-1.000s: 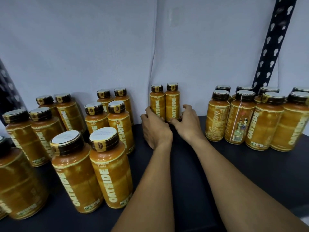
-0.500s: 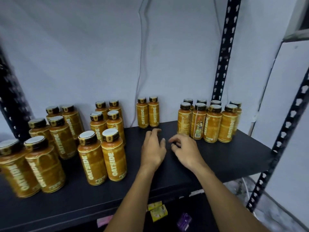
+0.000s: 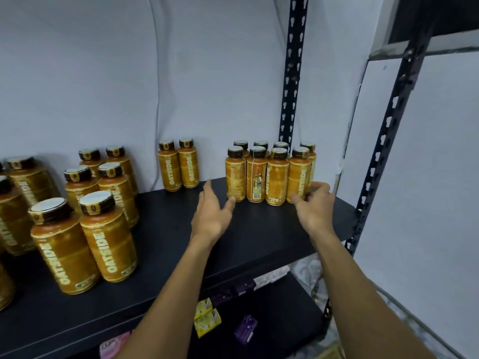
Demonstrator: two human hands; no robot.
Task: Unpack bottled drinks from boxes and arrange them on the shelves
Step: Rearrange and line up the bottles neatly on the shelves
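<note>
Left hand (image 3: 211,216), right hand (image 3: 315,206) shifted right, flanking bottle cluster (image 3: 269,177).

Light is dim and cool, from above and in front; the pale wall (image 3: 207,73) reads grey-blue. Bottles (image 3: 108,244) throw soft shadows onto it at left, and the 2 nearest white caps (image 3: 97,200) catch mild glare. The black shelf (image 3: 259,237) swallows detail. Wide-angle distortion bows the slotted post (image 3: 291,73) and stretches the smeared left-edge bottles. Motion blur softens the left hand (image 3: 210,216) and the right hand (image 3: 315,207), whose fingers (image 3: 320,189) look hazy against the rightmost bottle (image 3: 298,174).
</note>
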